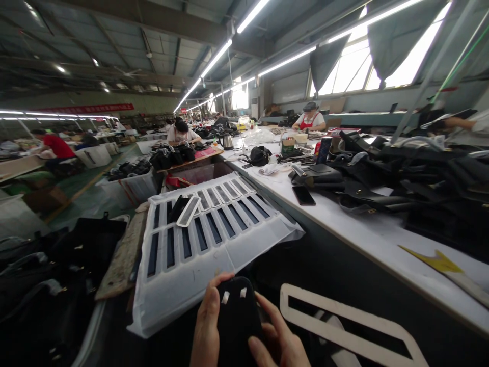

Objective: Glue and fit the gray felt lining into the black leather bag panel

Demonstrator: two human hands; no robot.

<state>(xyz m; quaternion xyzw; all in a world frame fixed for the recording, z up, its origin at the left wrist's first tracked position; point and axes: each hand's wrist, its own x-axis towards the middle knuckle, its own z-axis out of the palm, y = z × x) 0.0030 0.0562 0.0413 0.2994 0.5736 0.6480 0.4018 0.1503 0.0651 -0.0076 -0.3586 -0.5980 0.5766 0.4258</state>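
Observation:
A black piece [239,316] with a rounded top end and two small whitish tabs is held upright between both hands at the bottom centre. My left hand [209,318] grips its left edge, fingers at the top corner. My right hand [280,336] holds the right edge, with the thumb on the near face. Beyond them lies a white sheet [214,260] bearing rows of white-framed dark strips. One loose white frame [188,211] rests askew on the sheet, over a black piece. Right of my hands is a larger cream frame [344,314].
A white table [344,229] runs along the right, with a phone [303,195], a yellow piece [431,259] and piled black bags [382,178]. More black bags [76,260] lie at left beside a worn board [123,255]. Several people work farther back.

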